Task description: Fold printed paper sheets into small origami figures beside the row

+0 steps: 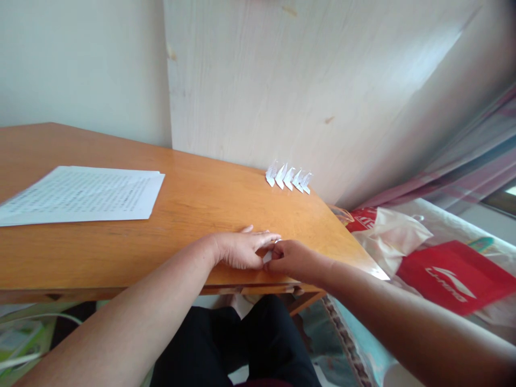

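A small white piece of paper point(267, 257) shows between my hands near the desk's front edge; most of it is covered. My left hand point(242, 251) rests flat on the desk beside it, fingers stretched out toward the right, the fingertips meeting my right hand. Curled in a pinch, my right hand point(288, 257) presses down at the paper's right side. Farther back, several small folded paper pieces point(288, 178) stand in a slanting row close to the wall, each bent into a pointed shape.
A stack of printed sheets point(92, 194) lies at the left of the wooden desk point(201, 199). A pale board wall point(258, 86) rises behind it. Beyond the right edge are a red bag point(455, 277) and a white plastic bag point(397, 236). My legs are under the desk.
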{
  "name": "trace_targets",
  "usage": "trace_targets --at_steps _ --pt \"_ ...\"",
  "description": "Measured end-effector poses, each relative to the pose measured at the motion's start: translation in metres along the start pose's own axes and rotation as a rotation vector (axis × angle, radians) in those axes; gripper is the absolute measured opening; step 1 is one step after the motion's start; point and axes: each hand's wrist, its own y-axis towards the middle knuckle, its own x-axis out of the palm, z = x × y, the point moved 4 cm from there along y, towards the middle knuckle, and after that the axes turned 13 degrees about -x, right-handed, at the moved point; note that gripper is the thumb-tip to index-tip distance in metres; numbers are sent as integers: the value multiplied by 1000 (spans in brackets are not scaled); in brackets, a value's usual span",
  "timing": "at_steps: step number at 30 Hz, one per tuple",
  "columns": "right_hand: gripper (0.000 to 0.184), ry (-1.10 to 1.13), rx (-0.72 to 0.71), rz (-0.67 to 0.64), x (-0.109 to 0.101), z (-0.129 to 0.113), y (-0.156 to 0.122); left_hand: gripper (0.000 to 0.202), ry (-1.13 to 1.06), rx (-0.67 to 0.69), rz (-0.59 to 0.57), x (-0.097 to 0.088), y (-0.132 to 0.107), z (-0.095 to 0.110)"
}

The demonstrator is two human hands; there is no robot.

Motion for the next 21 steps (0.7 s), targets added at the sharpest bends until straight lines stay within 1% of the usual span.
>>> trace_targets --at_steps 2,4,8,12,16,21 --pt "17 12 19 -6 -3 -5 0 64 -69 21 4 0 -1 3" --pt "13 25 37 -9 -7 -11 -1 60 -105 28 16 0 -2 4" --pt "5 27 54 -37 -14 -18 -3 66 -90 6 13 0 -3 2" --pt "3 23 48 -46 -18 -13 -3 64 -97 -7 7 0 -2 -1" --pt "17 -20 92 -61 -19 -3 -4 61 -121 -15 -2 0 -2 -1" --pt "11 19 83 -61 -19 0 -5 60 -108 -1 -22 -3 -6 3"
